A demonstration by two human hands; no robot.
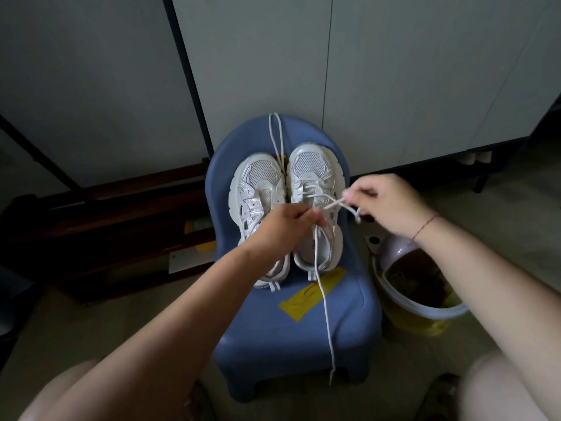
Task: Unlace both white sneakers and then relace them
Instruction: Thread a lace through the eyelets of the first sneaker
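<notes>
A small blue chair [273, 329] is seen below both hands, and a bin [419, 325] stands on the floor under the right forearm. Two white sneakers rest side by side on the seat, toes pointing away. The laced sneaker [312, 168] lies directly beneath and between the hands; the bare sneaker [258, 177] lies just beyond the left hand, and no lace is seen in its eyelets.

The left hand [288, 221] is closed in a pinch on the lace [334, 205], thumb against curled fingers. The right hand [391, 199] is pinched on the same lace near its end, though it is slightly blurred. A short stretch is held taut between them, while the long tail is left hanging from the left hand past the seat edge.

A spare lace [280, 138] is draped over the chair back, well beyond both hands. A strip of yellow tape [306, 296] is stuck to the seat.

The lace is judged light, limp and easily twisted — best taken at its stiff tip for threading. The sneaker is probably light enough to slide when pulled, so it may need steadying.
</notes>
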